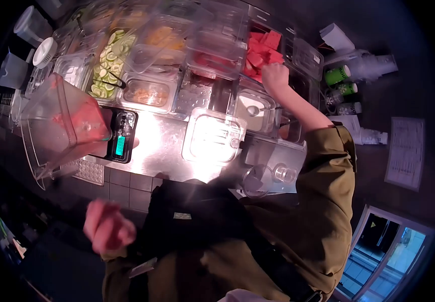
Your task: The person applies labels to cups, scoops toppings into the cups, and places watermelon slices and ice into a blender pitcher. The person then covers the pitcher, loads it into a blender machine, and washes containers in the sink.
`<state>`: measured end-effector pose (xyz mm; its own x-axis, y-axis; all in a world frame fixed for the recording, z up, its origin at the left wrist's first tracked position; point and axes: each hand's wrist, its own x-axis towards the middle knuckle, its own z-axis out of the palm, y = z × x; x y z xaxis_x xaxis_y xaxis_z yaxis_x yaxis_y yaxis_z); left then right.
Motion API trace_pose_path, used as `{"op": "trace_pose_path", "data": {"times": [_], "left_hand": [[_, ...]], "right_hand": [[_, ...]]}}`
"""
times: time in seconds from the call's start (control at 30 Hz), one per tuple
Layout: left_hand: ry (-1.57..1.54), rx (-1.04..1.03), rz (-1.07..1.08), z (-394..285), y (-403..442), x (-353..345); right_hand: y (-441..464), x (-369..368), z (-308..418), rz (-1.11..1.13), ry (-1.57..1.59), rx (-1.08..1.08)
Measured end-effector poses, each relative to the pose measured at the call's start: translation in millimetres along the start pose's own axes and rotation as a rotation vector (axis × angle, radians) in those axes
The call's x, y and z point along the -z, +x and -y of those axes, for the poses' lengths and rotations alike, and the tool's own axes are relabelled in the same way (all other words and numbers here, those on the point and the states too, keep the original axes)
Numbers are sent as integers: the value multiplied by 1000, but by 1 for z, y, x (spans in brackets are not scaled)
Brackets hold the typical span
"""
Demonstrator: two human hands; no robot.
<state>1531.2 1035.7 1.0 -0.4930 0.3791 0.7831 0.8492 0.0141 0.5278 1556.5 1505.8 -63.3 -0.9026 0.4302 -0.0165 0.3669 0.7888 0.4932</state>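
My right hand (275, 78) reaches to the far side of the counter, at the edge of a pan full of red watermelon pieces (263, 49). Its fingers curl down against the fruit, and whatever they hold is hidden. Lower left, in front of my body, my left hand (108, 226) is blurred and curled into a loose fist, with nothing seen in it. A tall clear plastic container (41, 128) with red pieces in its bottom stands on a black digital scale (125, 137) with a lit green display.
Sliced cucumbers (109, 60) with black tongs fill a pan at the left. A clear lid (214, 135) lies on the steel counter (164, 146). A pan with a ladle (253, 110) sits near my right forearm. Clear cups (284, 173) stand at the counter's front edge.
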Motion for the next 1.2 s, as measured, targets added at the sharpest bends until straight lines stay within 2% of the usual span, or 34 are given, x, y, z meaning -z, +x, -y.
{"op": "trace_pose_path", "data": {"times": [0.03, 0.07, 0.13, 0.23, 0.33, 0.4, 0.53, 0.57, 0.6, 0.67, 0.77, 0.87, 1.0, 1.03, 1.17, 1.2], "left_hand": [[60, -159, -99, 5, 5, 10], [163, -371, -309, 18, 11, 16], [296, -381, -427, 26, 10, 49], [558, -299, -505, 37, 29, 84], [508, -247, -525, 55, 53, 111], [395, -80, -462, 67, 61, 135], [363, 193, -480, 92, 74, 149], [331, 253, -512, 92, 80, 140], [253, 240, -450, 97, 82, 143], [208, 199, -477, 101, 90, 133], [279, 129, -404, 100, 99, 127], [309, 127, -381, 103, 99, 132], [315, 356, -405, 113, 96, 149], [262, 407, -434, 116, 95, 153], [303, 437, -374, 124, 98, 152], [300, 468, -362, 129, 98, 154]], "right_hand": [[7, -10, 1, 2, -31, -14], [16, -11, 5, -1, -10, -28], [28, -14, 0, -3, 37, -55], [24, -1, -9, 92, 105, -90], [21, -13, -31, 134, 183, -210], [11, -10, -41, 155, 285, -307], [-2, -32, -50, 19, 392, -319], [0, -38, -47, 70, 329, -257], [3, -45, -42, 70, 246, -183], [8, -35, -25, 31, 202, -138], [14, -13, -12, 26, 243, -102], [10, -13, -29, 125, 336, -228], [3, -57, -56, -57, 659, -501], [2, -66, -62, -59, 722, -505], [0, -95, -67, 44, 1422, -631], [-4, -98, -68, 46, 1513, -644]]}}
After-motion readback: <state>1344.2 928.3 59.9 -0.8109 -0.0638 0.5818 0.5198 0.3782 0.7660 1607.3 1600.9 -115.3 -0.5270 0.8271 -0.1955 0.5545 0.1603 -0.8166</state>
